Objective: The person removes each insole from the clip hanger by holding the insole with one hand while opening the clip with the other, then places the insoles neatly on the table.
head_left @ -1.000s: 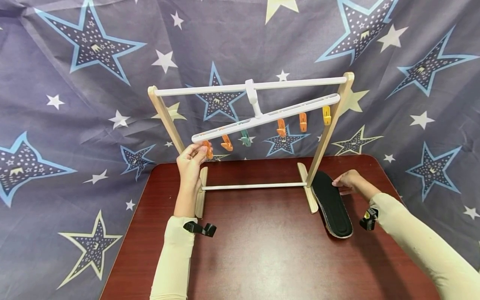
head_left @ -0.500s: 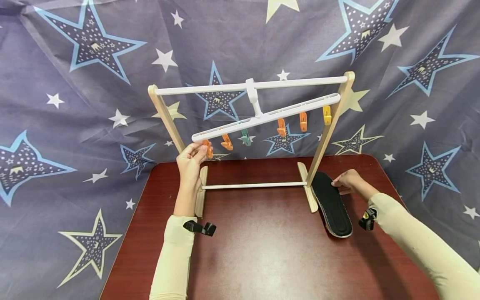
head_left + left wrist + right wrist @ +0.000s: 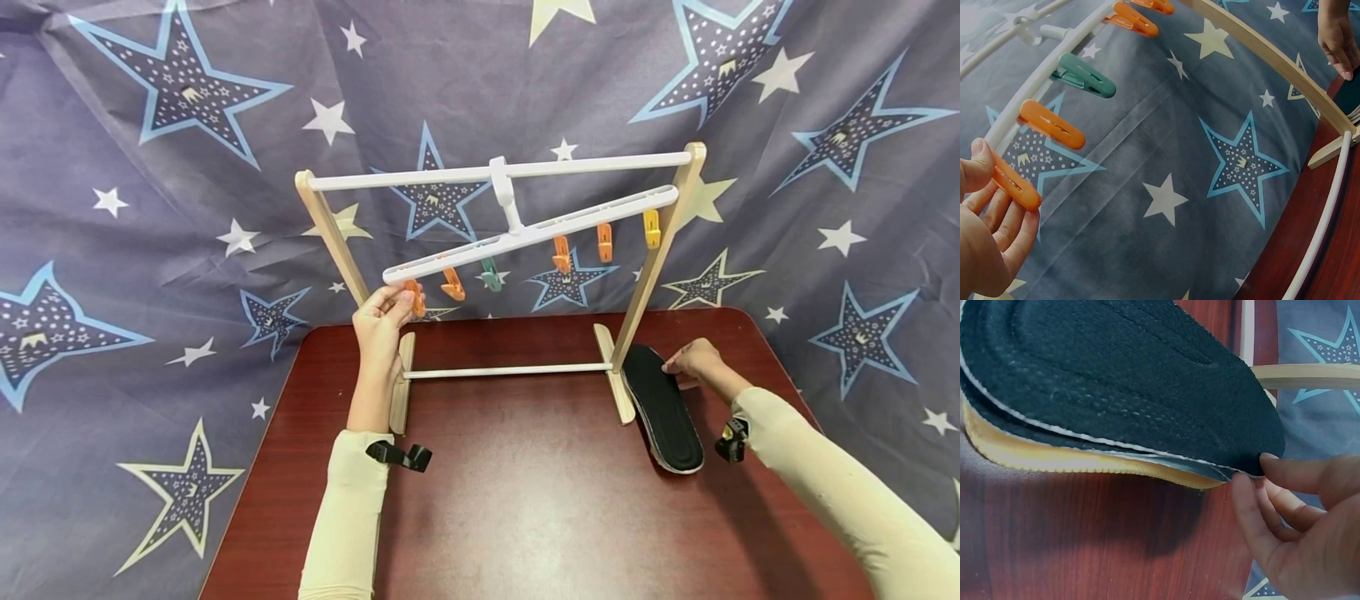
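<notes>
At the lowered left end of a white clip hanger (image 3: pixel 450 260), my left hand (image 3: pixel 378 333) pinches an orange clothespin (image 3: pixel 1017 184) between thumb and fingers. The hanger hooks over a rack's white top bar (image 3: pixel 600 167) and tilts, right end higher. On the right of the table, my right hand (image 3: pixel 697 362) pinches the edge of a black insole (image 3: pixel 1122 381) near its far end. Under that insole, the right wrist view shows another dark layer with a yellow underside (image 3: pixel 1029 453); whether this is a second insole, I cannot tell.
Several more clothespins hang along the bar, including a green one (image 3: pixel 491 273) and a yellow one (image 3: pixel 652 229). The rack's wooden right leg (image 3: pixel 641 287) stands close to the insole. Behind the dark red table (image 3: pixel 510 483) hangs a star-patterned curtain (image 3: pixel 247 208).
</notes>
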The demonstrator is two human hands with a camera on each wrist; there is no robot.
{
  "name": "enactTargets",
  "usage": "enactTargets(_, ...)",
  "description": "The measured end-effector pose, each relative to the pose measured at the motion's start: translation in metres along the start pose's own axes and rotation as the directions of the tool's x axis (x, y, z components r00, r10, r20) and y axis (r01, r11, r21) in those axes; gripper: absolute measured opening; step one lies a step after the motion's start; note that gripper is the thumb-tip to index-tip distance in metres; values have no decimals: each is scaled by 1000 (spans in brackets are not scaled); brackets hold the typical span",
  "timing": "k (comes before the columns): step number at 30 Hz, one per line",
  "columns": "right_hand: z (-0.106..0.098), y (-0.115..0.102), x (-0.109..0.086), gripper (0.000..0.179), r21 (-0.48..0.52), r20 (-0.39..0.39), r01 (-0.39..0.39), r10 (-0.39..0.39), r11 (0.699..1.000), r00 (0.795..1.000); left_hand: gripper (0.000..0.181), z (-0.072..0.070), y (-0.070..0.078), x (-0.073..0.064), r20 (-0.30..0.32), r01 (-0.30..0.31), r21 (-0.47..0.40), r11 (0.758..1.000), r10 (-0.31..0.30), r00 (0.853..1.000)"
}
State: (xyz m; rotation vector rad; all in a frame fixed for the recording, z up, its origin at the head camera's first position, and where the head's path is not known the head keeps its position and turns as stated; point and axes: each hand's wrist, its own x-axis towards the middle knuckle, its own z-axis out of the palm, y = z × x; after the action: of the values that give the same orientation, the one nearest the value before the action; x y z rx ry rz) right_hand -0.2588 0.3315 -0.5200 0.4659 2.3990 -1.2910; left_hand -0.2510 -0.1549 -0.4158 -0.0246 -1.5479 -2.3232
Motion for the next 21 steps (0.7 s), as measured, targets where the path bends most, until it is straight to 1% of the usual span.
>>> enactTargets(3,2,1,0,23,-14,-9,26,-26,1000,1000,16,0,0,0,-4,2,7,1000,-2,1000)
enactTargets(8,4,5,0,24,-37,-38,45,-46,998,998,13,0,0,-1,-2,-7,24,1000,7,1000)
enactTargets(13,5,7,0,24,-76,-69,62,-68,995,995,13,1,0,0,2,-8,25,1000,8,1000)
enactTargets(18,7,7,-2,24,-100,-84,88,-96,991,992,12,0,0,1,-4,-4,23,1000,4,1000)
enactTargets(21,8,7,-2,21,-114,-96,91,-102,989,990,12,0,-1,0,-6,-1,25,1000,1,1000)
